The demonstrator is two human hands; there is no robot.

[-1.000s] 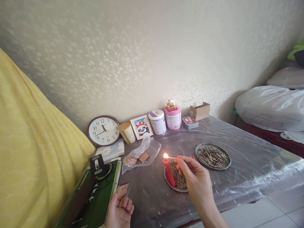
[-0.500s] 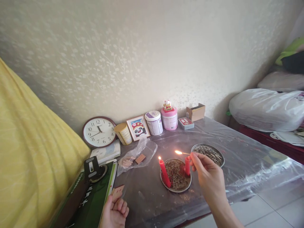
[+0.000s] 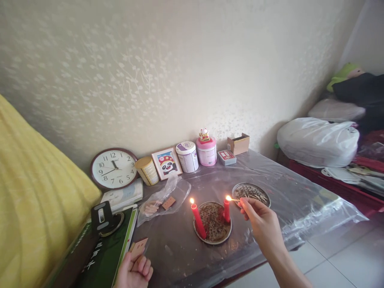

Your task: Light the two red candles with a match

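Note:
Pinched in my right hand (image 3: 260, 220) is a burning match (image 3: 235, 199), its flame at the top of the shorter red candle (image 3: 227, 211). The taller red candle (image 3: 199, 222) leans slightly and burns at its wick. Both candles stand on a round metal lid (image 3: 214, 241) with a brown, stained surface. My left hand (image 3: 135, 269), low at the left, is closed on a small tan matchbox (image 3: 138, 249). Behind my right hand lies a second round lid (image 3: 243, 185) with several matchsticks in it.
A plastic bag (image 3: 180, 192) with another matchbox (image 3: 169, 203) lies left of the candles. Along the wall stand a clock (image 3: 114, 170), a picture frame (image 3: 166, 163), tins (image 3: 186, 157), a card deck (image 3: 227, 157) and a cardboard box (image 3: 239, 144). Green books (image 3: 99, 256) and yellow cloth (image 3: 39, 192) are at left.
The match flame has come down onto the shorter candle's wick; before, it hung above and left of it. My left hand still holds the matchbox. The whole view has shifted slightly.

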